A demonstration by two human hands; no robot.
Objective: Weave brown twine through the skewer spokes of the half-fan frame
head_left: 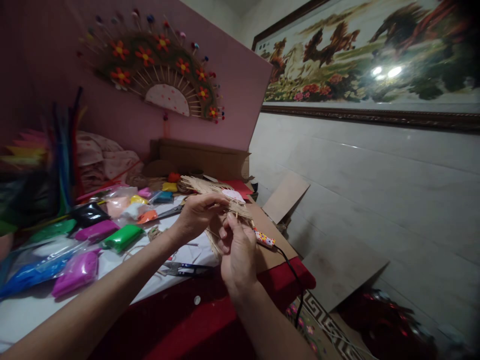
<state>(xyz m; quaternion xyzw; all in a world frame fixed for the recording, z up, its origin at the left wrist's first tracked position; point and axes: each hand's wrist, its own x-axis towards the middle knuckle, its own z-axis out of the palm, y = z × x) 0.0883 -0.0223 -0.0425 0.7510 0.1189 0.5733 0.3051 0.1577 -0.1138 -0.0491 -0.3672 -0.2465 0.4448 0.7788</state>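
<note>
**Both hands pinch a rough stick piece above a cluttered counter**

A piece of thin, straight sticks and coarse tan fibre, the stick piece, is held up over the near edge of the counter. A smooth, pale pink patch with a rounded edge shows beside the fingers. The left hand reaches in from the left, palm down, its grip nearly closed, fingertips pressed to the upper side. The right hand comes from below with bent fingers, thumb raised, its grip also closed on the stick piece.

Glossy, pillow-shaped packets such as the green packet lie on the white covering at left, near dark-bladed scissors and blue-handled snips. A flower-patterned tool with a black cord rests on flat brown cardboard. Behind, a stick fan with orange flowers spreads across a pink board.
</note>
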